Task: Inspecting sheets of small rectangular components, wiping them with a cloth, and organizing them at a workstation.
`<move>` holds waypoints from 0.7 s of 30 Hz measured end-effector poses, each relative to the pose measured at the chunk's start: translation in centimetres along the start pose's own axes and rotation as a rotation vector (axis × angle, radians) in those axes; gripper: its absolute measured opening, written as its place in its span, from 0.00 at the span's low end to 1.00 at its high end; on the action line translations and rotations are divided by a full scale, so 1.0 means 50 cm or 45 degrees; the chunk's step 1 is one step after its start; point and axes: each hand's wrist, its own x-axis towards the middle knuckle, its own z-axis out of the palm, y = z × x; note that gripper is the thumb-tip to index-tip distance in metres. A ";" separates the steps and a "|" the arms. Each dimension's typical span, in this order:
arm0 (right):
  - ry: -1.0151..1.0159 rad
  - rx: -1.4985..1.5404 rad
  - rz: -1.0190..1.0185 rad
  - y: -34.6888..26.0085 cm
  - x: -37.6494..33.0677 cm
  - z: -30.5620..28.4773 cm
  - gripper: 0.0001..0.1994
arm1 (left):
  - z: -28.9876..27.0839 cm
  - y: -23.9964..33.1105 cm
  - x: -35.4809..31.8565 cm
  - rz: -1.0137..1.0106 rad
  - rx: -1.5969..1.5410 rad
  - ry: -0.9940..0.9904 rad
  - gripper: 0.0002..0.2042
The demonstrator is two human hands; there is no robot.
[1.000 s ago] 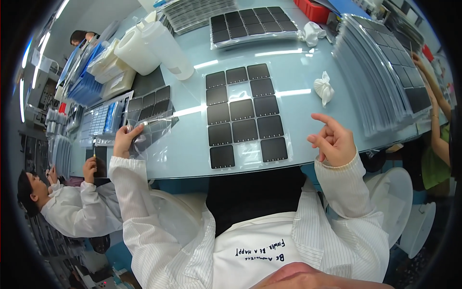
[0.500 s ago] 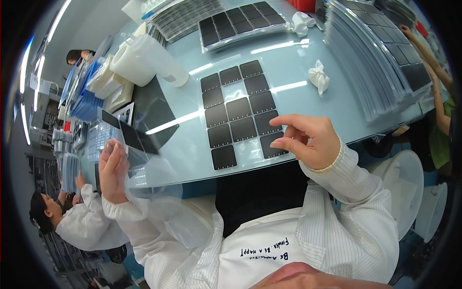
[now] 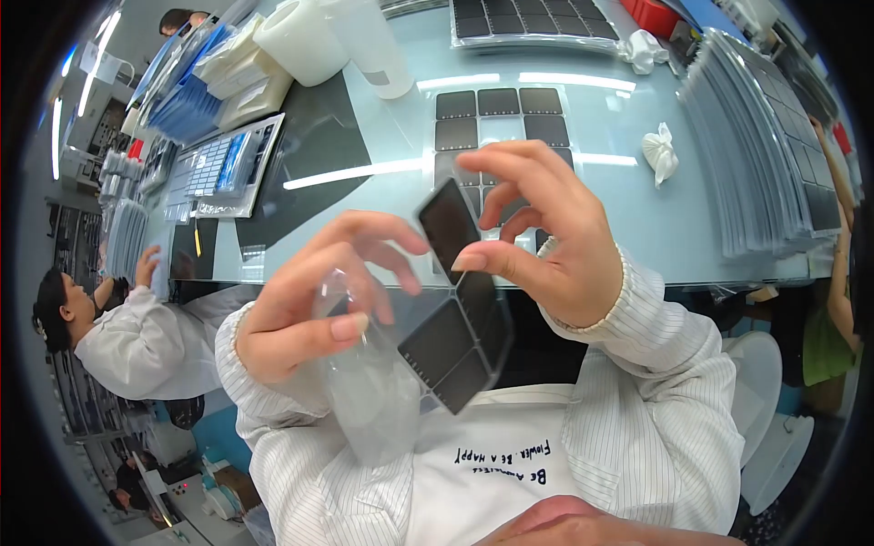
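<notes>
My left hand point(image 3: 314, 305) pinches a clear plastic sleeve point(image 3: 373, 400) that hangs down before my chest, with dark square panels point(image 3: 455, 350) showing through it. My right hand point(image 3: 537, 232) holds one dark square panel point(image 3: 448, 227) by its edge between thumb and fingers, tilted, just above the sleeve's mouth. Both hands are raised close to my face, in front of the table's near edge. On the pale blue table point(image 3: 637, 218) behind them lies a grid of dark square panels point(image 3: 501, 114), partly hidden by my right hand.
Big white rolls point(image 3: 319, 41), a dark mat point(image 3: 305, 173) and a tray of small parts point(image 3: 223, 164) sit at the left. Crumpled white cloths point(image 3: 660, 155) and stacked clear sleeves point(image 3: 760, 136) lie at the right. Another panel sheet point(image 3: 533, 18) is at the back. A person in white point(image 3: 127, 337) sits at my left; someone's arm point(image 3: 842, 264) shows at right.
My left hand lifted the clear sleeve off the table toward my chest. My right hand came in from the right, picked up a dark panel and brought it over the sleeve.
</notes>
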 end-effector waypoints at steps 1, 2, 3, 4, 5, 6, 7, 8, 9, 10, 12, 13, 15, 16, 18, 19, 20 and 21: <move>-0.072 -0.003 -0.002 -0.003 -0.001 0.002 0.27 | 0.001 -0.006 0.004 0.091 -0.011 -0.124 0.07; -0.143 -0.005 -0.002 -0.005 -0.002 0.004 0.27 | 0.000 -0.012 0.007 0.182 -0.023 -0.248 0.06; -0.147 -0.005 0.001 -0.008 -0.004 0.008 0.27 | -0.003 -0.017 0.009 0.167 -0.014 -0.325 0.07; -0.138 0.143 0.131 -0.006 -0.008 0.012 0.29 | -0.003 -0.023 0.012 0.165 -0.020 -0.329 0.07; -0.128 0.292 0.260 -0.005 -0.013 0.017 0.31 | -0.002 -0.028 0.014 0.168 -0.020 -0.356 0.07; -0.117 0.441 0.389 -0.006 -0.019 0.021 0.33 | -0.001 -0.032 0.015 0.171 -0.020 -0.382 0.07; -0.135 0.478 0.464 -0.012 -0.022 0.019 0.34 | 0.000 -0.035 0.013 0.169 -0.009 -0.384 0.07; -0.135 0.476 0.469 -0.007 -0.031 0.021 0.34 | 0.002 -0.039 0.012 0.168 -0.015 -0.384 0.07; -0.249 0.530 0.417 0.003 -0.041 0.023 0.33 | 0.004 -0.045 0.010 0.180 -0.063 -0.400 0.06; -0.358 0.582 0.367 0.007 -0.051 0.027 0.33 | 0.004 -0.050 0.010 0.192 -0.113 -0.420 0.05; -0.403 0.792 0.593 0.008 -0.068 0.038 0.32 | 0.003 -0.054 0.007 0.184 -0.183 -0.432 0.05; -0.412 0.844 0.635 0.015 -0.073 0.043 0.32 | 0.004 -0.055 0.006 0.174 -0.244 -0.442 0.05; -0.416 0.896 0.681 0.030 -0.080 0.053 0.31 | 0.003 -0.062 0.010 0.214 -0.197 -0.488 0.05; -0.367 1.005 0.631 0.038 -0.080 0.059 0.31 | 0.001 -0.065 0.011 0.256 -0.145 -0.524 0.05; -0.318 1.115 0.580 0.040 -0.075 0.061 0.32 | -0.004 -0.060 0.008 0.211 -0.143 -0.540 0.05; -0.321 1.052 0.491 0.036 -0.069 0.058 0.31 | -0.007 -0.058 0.007 0.171 -0.141 -0.557 0.05; -0.323 0.988 0.401 0.035 -0.066 0.057 0.30 | -0.010 -0.056 0.009 0.169 -0.143 -0.557 0.05; -0.323 0.989 0.402 0.036 -0.066 0.057 0.30 | -0.014 -0.055 0.011 0.192 -0.122 -0.602 0.06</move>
